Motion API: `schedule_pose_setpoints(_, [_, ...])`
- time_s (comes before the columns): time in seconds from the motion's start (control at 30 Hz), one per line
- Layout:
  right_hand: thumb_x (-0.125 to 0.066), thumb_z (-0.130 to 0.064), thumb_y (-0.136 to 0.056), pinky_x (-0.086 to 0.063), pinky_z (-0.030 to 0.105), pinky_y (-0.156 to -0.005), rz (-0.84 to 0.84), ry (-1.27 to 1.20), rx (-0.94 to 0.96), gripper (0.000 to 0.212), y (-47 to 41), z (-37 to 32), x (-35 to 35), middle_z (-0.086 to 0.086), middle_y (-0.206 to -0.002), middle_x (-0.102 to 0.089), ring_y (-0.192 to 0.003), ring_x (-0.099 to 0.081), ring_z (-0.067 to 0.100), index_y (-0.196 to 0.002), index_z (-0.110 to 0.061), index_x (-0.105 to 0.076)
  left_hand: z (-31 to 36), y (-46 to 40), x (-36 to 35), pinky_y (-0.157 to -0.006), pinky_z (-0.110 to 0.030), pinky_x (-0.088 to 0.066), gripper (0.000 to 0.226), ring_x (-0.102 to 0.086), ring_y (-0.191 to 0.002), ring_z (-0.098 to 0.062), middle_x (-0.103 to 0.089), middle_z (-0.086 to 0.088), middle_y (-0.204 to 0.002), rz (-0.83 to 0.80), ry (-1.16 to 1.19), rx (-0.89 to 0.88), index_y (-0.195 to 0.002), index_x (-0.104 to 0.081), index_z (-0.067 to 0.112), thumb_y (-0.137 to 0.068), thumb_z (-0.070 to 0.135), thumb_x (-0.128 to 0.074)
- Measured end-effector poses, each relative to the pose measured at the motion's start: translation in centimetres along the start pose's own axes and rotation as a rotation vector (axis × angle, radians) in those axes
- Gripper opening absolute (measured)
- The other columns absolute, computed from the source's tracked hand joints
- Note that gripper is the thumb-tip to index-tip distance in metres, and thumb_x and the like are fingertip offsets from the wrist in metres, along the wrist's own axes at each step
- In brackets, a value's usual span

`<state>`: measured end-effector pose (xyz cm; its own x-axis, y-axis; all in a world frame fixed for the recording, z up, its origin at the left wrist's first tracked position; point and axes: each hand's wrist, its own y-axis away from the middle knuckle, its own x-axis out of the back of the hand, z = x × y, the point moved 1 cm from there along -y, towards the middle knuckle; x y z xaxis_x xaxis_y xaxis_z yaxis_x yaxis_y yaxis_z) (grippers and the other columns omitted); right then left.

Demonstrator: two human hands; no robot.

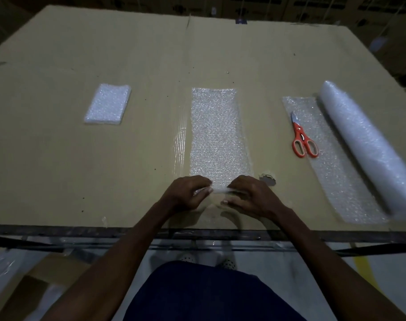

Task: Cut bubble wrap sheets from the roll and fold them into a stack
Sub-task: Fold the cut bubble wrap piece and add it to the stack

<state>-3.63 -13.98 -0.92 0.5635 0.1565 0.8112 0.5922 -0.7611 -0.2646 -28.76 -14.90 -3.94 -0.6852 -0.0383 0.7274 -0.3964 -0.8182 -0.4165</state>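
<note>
On the left of the cardboard-covered table (58, 140) sits a small, thick stack of folded white bubble wrap (107, 104), well apart from both hands. At the centre lies a long, flat rectangular sheet of clear bubble wrap (217, 135), running straight away from the person. Its near end is lifted off the table: the left hand (187, 193) pinches the near-left corner with curled fingers, and the right hand (248, 196) pinches the near-right corner the same way, the two hands close together. The sheet looks very light, soft and floppy, with a slick plastic face, so it will likely sag and slide unless held at both corners of one edge, as it is now; a firm squeeze could pop bubbles. Right of the hands, orange-handled scissors (302, 137) rest on the unrolled clear tail of bubble wrap (336, 172), which leads into the fat white bubble wrap roll (364, 144) at the far right.
</note>
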Motion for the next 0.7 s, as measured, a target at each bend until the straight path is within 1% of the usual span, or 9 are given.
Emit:
schedule_pose_setpoints(0.07, [-0.073,-0.04,-0.088,-0.05,0.03,-0.065,-0.004,0.009,-0.035,0.028,-0.5,0.4,0.4,0.002,-0.087,-0.071,-0.078,-0.068,0.02,-0.094,-0.012,-0.074,0.2,-1.1,0.6,-0.07,-0.033,-0.054,0.028,-0.068,-0.084,-0.011,-0.074,0.007,-0.096,-0.024,0.077,0.092,-0.098,-0.074,0.019,-0.094,0.042,-0.059])
schedule_pose_setpoints(0.13, [-0.072,-0.03,-0.086,-0.051,0.03,-0.066,0.031,-0.01,-0.122,0.018,-1.2,0.8,0.8,0.001,-0.086,-0.075,-0.076,-0.071,0.019,-0.091,-0.014,-0.078,-0.1,-2.0,1.4,-0.075,-0.028,-0.054,0.03,-0.067,-0.083,-0.004,-0.073,0.01,-0.093,-0.068,0.203,0.187,-0.094,-0.074,0.02,-0.088,0.049,-0.066])
schedule_pose_setpoints(0.2, [-0.076,-0.022,-0.086,-0.051,0.023,-0.071,0.027,-0.119,-0.245,0.01,-2.2,1.2,1.1,0.0,-0.087,-0.078,-0.078,-0.071,0.01,-0.09,-0.013,-0.08,-0.6,-2.7,2.2,-0.076,-0.02,-0.052,0.032,-0.068,-0.083,-0.003,-0.073,0.012,-0.091,-0.101,0.326,0.235,-0.091,-0.072,0.021,-0.078,0.049,-0.077])
schedule_pose_setpoints(0.27, [-0.082,-0.013,-0.085,-0.05,0.021,-0.071,-0.064,-0.295,-0.388,0.003,-3.5,1.4,1.6,-0.002,-0.082,-0.077,-0.073,-0.067,0.002,-0.086,-0.016,-0.08,-1.4,-3.3,2.7,-0.072,-0.02,-0.051,0.024,-0.067,-0.077,-0.002,-0.072,0.013,-0.085,-0.102,0.382,0.251,-0.086,-0.071,0.025,-0.075,0.044,-0.081])
schedule_pose_setpoints(0.33, [-0.085,-0.009,-0.082,-0.051,0.022,-0.071,-0.142,-0.422,-0.462,0.01,-4.8,1.7,2.2,-0.005,-0.079,-0.075,-0.072,-0.064,0.002,-0.085,-0.017,-0.078,-2.3,-4.0,3.0,-0.068,-0.022,-0.051,0.015,-0.065,-0.071,-0.003,-0.072,0.01,-0.08,-0.1,0.43,0.278,-0.084,-0.073,0.024,-0.078,0.034,-0.081])
schedule_pose_setpoints(0.37, [-0.085,-0.007,-0.081,-0.053,0.023,-0.071,-0.152,-0.486,-0.492,0.011,-5.2,1.8,2.6,-0.002,-0.079,-0.074,-0.072,-0.064,0.005,-0.088,-0.012,-0.078,-2.8,-4.4,3.2,-0.067,-0.023,-0.051,0.012,-0.065,-0.07,-0.006,-0.073,0.007,-0.079,-0.098,0.469,0.302,-0.084,-0.074,0.019,-0.08,0.027,-0.082])
schedule_pose_setpoints(0.47, [-0.083,-0.002,-0.081,-0.058,0.026,-0.071,-0.112,-0.611,-0.565,0.019,-6.7,2.2,4.0,0.008,-0.08,-0.075,-0.071,-0.068,0.013,-0.098,-0.001,-0.077,-4.1,-5.6,4.1,-0.06,-0.029,-0.057,0.007,-0.07,-0.067,-0.018,-0.074,-0.006,-0.076,-0.094,0.645,0.425,-0.089,-0.074,0.009,-0.085,0.009,-0.079])
schedule_pose_setpoints(0.6, [-0.082,-0.002,-0.081,-0.061,0.029,-0.076,0.039,-0.677,-0.615,0.023,-9.3,3.1,5.5,0.016,-0.088,-0.076,-0.077,-0.071,0.016,-0.104,0.0,-0.076,-5.7,-7.6,5.7,-0.059,-0.029,-0.058,0.009,-0.071,-0.071,-0.018,-0.074,-0.005,-0.077,-0.016,0.78,0.604,-0.097,-0.072,0.005,-0.09,0.01,-0.072])
schedule_pose_setpoints(0.7, [-0.078,-0.002,-0.085,-0.059,0.025,-0.072,0.114,-0.725,-0.663,0.021,-12.0,4.4,6.3,0.014,-0.09,-0.077,-0.075,-0.071,0.012,-0.105,-0.002,-0.074,-7.5,-9.9,6.4,-0.059,-0.031,-0.059,0.016,-0.07,-0.076,-0.017,-0.073,-0.007,-0.082,0.042,0.813,0.674,-0.103,-0.073,0.002,-0.094,0.015,-0.069])
